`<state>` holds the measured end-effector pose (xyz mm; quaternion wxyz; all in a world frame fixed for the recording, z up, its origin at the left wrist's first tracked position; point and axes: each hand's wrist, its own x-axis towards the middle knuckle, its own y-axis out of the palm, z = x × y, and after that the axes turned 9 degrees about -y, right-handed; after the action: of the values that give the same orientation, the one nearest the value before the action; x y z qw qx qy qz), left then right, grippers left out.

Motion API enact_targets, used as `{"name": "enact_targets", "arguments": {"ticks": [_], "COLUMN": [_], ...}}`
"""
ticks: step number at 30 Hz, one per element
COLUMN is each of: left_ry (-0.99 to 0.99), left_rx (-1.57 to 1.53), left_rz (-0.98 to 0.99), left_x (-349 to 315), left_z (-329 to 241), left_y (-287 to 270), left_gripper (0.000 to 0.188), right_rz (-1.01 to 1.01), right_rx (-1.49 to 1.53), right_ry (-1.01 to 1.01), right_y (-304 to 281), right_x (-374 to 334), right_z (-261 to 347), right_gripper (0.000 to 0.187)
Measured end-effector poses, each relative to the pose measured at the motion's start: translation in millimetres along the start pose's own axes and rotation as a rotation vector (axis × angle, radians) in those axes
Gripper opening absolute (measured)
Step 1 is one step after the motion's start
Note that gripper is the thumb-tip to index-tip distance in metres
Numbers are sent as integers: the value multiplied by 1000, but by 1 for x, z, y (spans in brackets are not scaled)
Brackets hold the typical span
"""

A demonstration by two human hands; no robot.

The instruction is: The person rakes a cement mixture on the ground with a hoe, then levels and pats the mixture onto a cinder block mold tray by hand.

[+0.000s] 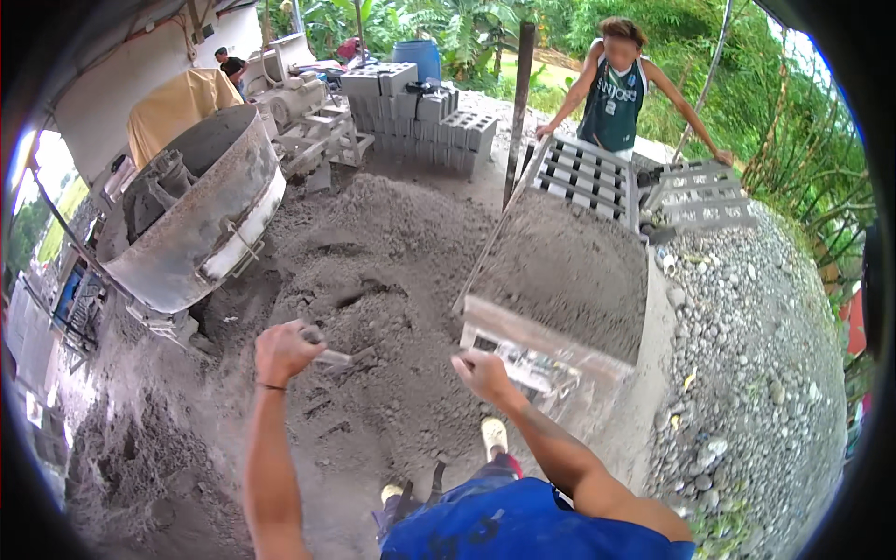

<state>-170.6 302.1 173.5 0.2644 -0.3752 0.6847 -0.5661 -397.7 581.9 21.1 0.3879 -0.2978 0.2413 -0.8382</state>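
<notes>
My left hand is closed round a grey tool handle, which pokes out to the right over a heap of grey sand mix. The tool's far end blends into the heap, so its kind is unclear. My right hand is a closed fist in front of the near left corner of a raised wooden-sided box. Whatever that fist may hold is hidden. Grey mix fills the box up to a block mould with rows of openings at its far end.
A co-worker leans behind the mould, arms spread, one hand near a grey slatted frame. A big round mixer pan stands at left. Stacked hollow blocks and a blue barrel lie beyond. Gravel covers the right side.
</notes>
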Motion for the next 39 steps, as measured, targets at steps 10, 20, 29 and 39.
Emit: {"name": "enact_targets", "arguments": {"ticks": [10, 20, 29, 39], "left_ry": [216, 288, 222, 205], "left_rx": [-34, -93, -8, 79], "left_rz": [79, 44, 35, 106], "left_x": [-115, -101, -59, -13], "left_z": [4, -8, -33, -88], "left_y": [49, 49, 29, 30], "left_gripper": [17, 11, 16, 17], "right_rz": [664, 530, -1004, -750], "right_rx": [-543, -524, -646, -475], "right_ry": [1042, 469, 54, 426], "right_y": [33, 40, -277, -269], "right_x": [-448, -309, 15, 26], "right_z": [-120, -177, -104, -194], "right_gripper": [44, 21, 46, 71]}}
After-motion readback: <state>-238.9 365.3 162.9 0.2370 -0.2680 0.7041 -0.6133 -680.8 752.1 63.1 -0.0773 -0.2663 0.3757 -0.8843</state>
